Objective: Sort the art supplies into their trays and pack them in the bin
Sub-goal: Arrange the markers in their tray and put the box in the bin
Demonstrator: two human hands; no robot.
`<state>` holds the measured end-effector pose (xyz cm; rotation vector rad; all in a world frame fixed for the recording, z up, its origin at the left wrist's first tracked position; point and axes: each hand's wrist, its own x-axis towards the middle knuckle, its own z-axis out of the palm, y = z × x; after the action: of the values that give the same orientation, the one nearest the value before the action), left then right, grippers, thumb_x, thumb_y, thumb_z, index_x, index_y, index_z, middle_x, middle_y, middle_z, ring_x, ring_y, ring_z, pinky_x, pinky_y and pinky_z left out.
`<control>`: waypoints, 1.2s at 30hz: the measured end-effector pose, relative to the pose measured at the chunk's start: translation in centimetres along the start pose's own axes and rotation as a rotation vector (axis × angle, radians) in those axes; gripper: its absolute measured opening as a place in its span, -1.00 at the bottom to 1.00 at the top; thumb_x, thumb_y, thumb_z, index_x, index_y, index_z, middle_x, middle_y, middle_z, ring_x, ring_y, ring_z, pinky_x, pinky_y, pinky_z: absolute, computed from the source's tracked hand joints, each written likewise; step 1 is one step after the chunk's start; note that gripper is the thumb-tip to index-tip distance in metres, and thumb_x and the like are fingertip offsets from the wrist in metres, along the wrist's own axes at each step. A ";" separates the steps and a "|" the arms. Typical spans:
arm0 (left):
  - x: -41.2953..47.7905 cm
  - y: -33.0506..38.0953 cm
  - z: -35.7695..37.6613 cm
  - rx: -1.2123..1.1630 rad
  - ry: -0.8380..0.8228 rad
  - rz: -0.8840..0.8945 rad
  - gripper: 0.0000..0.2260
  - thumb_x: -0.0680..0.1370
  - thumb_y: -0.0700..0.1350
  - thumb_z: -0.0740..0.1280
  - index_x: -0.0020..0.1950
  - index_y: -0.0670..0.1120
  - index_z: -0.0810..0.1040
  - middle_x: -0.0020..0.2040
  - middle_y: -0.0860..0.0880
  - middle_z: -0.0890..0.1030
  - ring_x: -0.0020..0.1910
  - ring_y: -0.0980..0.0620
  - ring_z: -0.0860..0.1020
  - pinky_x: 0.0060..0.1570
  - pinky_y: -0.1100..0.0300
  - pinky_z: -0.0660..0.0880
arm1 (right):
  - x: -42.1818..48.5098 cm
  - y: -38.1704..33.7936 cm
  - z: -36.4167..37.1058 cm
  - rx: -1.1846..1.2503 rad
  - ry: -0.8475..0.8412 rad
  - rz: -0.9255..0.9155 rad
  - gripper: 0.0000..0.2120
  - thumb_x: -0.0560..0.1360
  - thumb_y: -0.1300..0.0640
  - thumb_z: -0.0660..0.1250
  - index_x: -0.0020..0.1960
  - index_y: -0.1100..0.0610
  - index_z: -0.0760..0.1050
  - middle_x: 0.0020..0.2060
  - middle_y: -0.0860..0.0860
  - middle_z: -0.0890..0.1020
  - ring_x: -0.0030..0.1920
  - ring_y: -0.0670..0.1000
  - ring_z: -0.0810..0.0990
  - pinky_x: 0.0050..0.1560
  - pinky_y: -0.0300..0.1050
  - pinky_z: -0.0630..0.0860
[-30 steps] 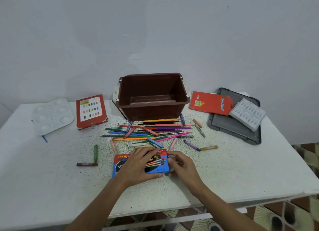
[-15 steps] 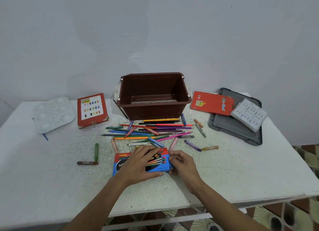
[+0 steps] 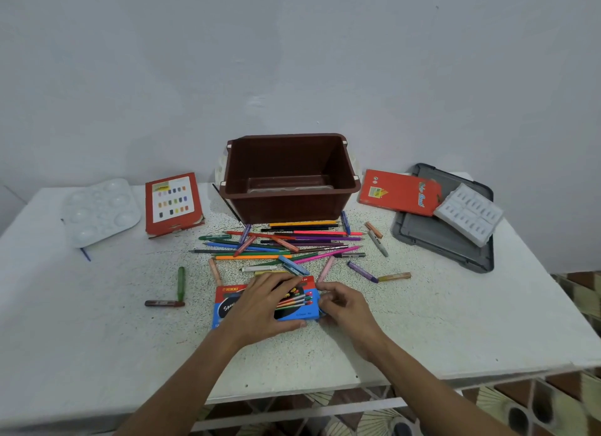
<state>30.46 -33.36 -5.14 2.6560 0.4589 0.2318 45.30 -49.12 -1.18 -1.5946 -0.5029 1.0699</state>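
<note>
On the near part of the bench [image 3: 97,338] the pencil box [image 3: 227,307] lies flat. The left grip [image 3: 263,305] is spread open across its top, fingers fairly straight, pressing it down. The right grip [image 3: 348,305] is curled at the box's right end, pinching what I take to be the flap. The step looks like opening that end. I'd press firmly with the flat hand so the box cannot skid, and ease the flap out rather than tear the card. Just beyond the box lies the heap of loose pencils [image 3: 286,243], close enough to slide in a few at a time, tips one way. Farther beyond the box stands the brown bin [image 3: 286,207].
</note>
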 end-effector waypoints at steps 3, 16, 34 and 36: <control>0.0 0.1 -0.1 -0.019 0.031 0.003 -0.25 0.45 0.45 0.24 0.54 0.12 0.23 0.41 0.11 0.38 0.36 0.17 0.26 0.35 0.20 0.15 | 0.3 0.0 -0.4 0.028 -0.044 0.024 -0.70 0.54 0.37 0.31 0.17 0.07 0.61 -0.25 0.03 0.62 -0.16 0.07 0.63 -0.06 -0.06 0.57; 0.3 0.2 0.7 0.048 -0.013 -0.024 -0.22 0.44 0.47 0.19 0.57 0.12 0.19 0.44 0.13 0.32 0.40 0.14 0.25 0.40 0.16 0.11 | 0.4 0.7 0.7 -0.253 0.103 -0.106 -0.77 0.61 0.25 0.25 0.18 0.06 0.59 -0.13 0.02 0.64 -0.15 -0.11 0.60 -0.20 -0.29 0.53; -0.4 1.9 1.1 0.060 -0.024 0.037 -0.26 0.44 0.42 0.24 0.53 0.08 0.27 0.43 0.11 0.35 0.40 0.10 0.28 0.42 0.04 0.22 | 0.7 1.0 1.3 -0.555 0.266 -0.164 -0.87 0.56 0.01 0.37 -0.06 0.04 0.47 -0.30 -0.11 0.60 -0.32 -0.20 0.56 -0.35 -0.36 0.44; -0.3 2.0 1.3 0.099 -0.054 0.035 -0.24 0.45 0.43 0.21 0.54 0.08 0.24 0.46 0.12 0.31 0.42 0.11 0.24 0.45 0.05 0.18 | 0.9 1.1 1.2 -0.602 0.252 -0.148 -0.85 0.58 -0.01 0.34 -0.03 0.06 0.47 -0.24 -0.10 0.61 -0.27 -0.18 0.58 -0.32 -0.32 0.47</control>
<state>31.08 -35.63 -5.43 2.7612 0.4173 0.1514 44.46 -48.13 -2.55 -2.1419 -0.8053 0.6155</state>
